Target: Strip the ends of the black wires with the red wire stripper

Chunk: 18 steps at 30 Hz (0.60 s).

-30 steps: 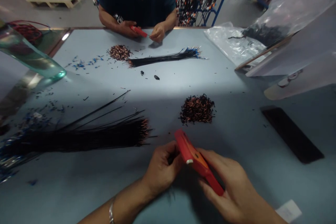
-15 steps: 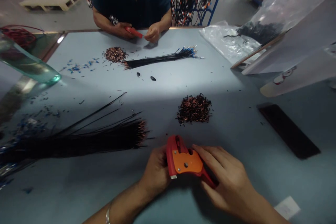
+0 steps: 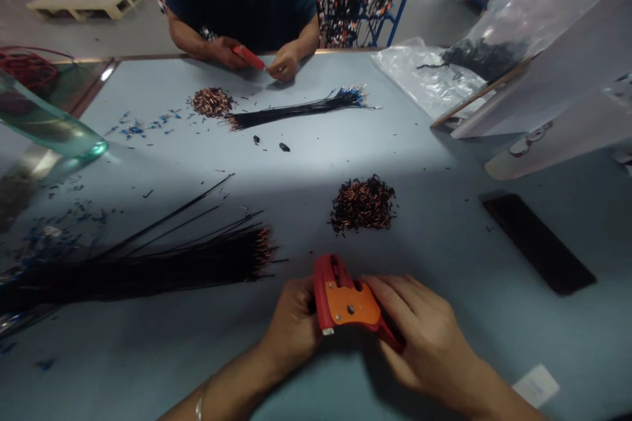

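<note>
A red and orange wire stripper (image 3: 353, 302) is in my right hand (image 3: 427, 325), fingers wrapped round its handles. At the tool's jaw end, my left hand (image 3: 295, 319) is closed against its left side. The left fingertips are hidden behind the tool, so what they pinch cannot be made out. Left of my hands lies a thick bundle of black wires (image 3: 162, 273) with bare copper ends facing right. Just beyond the stripper sits a pile of short black and copper wire offcuts (image 3: 364, 204).
Across the table (image 3: 316, 164) a co-worker's hand holds a red tool (image 3: 248, 56), near a thinner wire bundle (image 3: 296, 110) and a copper offcut pile (image 3: 212, 102). A dark phone-like slab (image 3: 539, 242) and a white label (image 3: 536, 386) lie right. A greenish clear bottle (image 3: 54, 125) stands left.
The whole view has shifted slightly, with the table's things a little further left. My hands and the wire stripper keep nearly the same pose.
</note>
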Tool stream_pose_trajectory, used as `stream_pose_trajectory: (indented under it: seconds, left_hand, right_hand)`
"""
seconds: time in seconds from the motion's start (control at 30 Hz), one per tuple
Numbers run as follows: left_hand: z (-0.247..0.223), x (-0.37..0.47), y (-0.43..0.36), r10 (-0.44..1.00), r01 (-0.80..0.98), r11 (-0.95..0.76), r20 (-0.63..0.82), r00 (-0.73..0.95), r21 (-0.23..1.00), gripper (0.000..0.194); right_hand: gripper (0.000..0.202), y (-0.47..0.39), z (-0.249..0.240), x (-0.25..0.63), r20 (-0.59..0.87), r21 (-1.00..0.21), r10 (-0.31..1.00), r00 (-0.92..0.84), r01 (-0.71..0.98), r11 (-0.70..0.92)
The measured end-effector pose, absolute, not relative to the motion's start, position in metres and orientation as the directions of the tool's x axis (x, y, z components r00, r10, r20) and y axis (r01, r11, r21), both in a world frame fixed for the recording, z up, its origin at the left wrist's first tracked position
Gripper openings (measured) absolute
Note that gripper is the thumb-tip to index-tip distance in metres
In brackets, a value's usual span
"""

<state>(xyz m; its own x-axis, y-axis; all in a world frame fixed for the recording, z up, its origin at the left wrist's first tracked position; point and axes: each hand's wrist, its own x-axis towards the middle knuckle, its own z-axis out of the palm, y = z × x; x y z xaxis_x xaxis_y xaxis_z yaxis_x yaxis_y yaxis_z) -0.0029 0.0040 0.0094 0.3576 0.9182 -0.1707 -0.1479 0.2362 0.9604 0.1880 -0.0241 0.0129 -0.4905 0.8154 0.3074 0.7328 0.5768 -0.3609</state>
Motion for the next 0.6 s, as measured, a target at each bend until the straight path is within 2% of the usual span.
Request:
stream_pose_trajectory:
  seconds: [0.23,0.47,0.6]
  left_hand:
    - [0.0077,-0.0048,0.0034,0.922,-0.049,0.119,-0.093,0.375,0.992,0.013]
    - [0.0067,-0.0052,0.0036,0.903,-0.049,0.161,-0.127,0.41,0.986,0.017]
    - [0.0042,-0.0063,0.0037,0.906,-0.033,0.114,-0.09,0.413,0.993,0.013]
  right_hand:
    - [0.034,-0.0253,0.0104,0.187,0.39,-0.309,0.786,-0.479,0.737,0.602]
    - [0.027,-0.0224,0.0138,0.1847,0.414,-0.3,0.773,-0.48,0.73,0.614]
    - [0.025,-0.0229,0.0123,0.1855,0.407,-0.305,0.772,-0.487,0.725,0.618]
